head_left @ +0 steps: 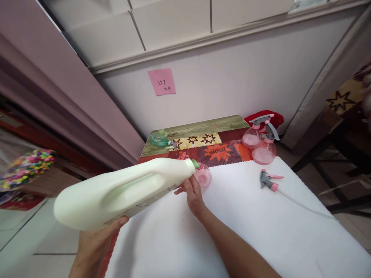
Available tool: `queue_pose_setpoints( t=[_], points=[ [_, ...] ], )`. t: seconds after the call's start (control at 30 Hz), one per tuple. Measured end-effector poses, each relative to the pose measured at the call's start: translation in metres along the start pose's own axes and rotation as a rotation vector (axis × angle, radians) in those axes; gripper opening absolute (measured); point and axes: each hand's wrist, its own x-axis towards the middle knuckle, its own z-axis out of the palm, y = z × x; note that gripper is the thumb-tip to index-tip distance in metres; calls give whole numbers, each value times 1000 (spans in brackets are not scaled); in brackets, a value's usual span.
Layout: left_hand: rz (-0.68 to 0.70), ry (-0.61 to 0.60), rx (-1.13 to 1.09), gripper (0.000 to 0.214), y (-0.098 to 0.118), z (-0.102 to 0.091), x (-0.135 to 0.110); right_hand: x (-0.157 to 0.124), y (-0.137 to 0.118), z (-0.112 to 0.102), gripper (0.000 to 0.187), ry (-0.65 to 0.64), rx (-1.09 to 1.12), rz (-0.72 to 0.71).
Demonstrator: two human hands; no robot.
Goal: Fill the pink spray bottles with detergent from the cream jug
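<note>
A large pale-green detergent bottle (124, 189) lies tipped almost level across the view, base to the left. My left hand (98, 235) grips it from below near the base. At the neck, my right hand (193, 197) has its fingers closed against the underside. The green spout (195, 164) meets the top of a small pink clear bottle (203, 176) that stands on the table; the bottle's mouth is partly hidden. Off to the right lies a grey-and-pink spray trigger head (268, 180) with its clear tube stretched out.
Two pink spray bottles with trigger heads, one in front (264, 152) and one behind (251, 137), stand at the back right. A green spray bottle (159, 140) lies at the back left. The white tabletop (232, 216) abuts a wall with a pink note (162, 82).
</note>
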Motion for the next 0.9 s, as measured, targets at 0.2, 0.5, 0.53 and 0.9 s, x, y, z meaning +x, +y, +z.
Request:
queue_pose_setpoints(
  t=[0.2,0.5,0.53,0.9],
  points=[
    [29,-17,27,52,7,3,-6,1,0,-1,47,-1,7,9],
    [-19,46,-18,78,7,9,-7,0,0,-1,49,-3,13,23],
    [-19,40,-26,80,5,8,-6,0,0,-1,49,-5,13,26],
    [12,-12,-60,83,8,9,-4,1,1,-1,48,-23,22,13]
  ],
)
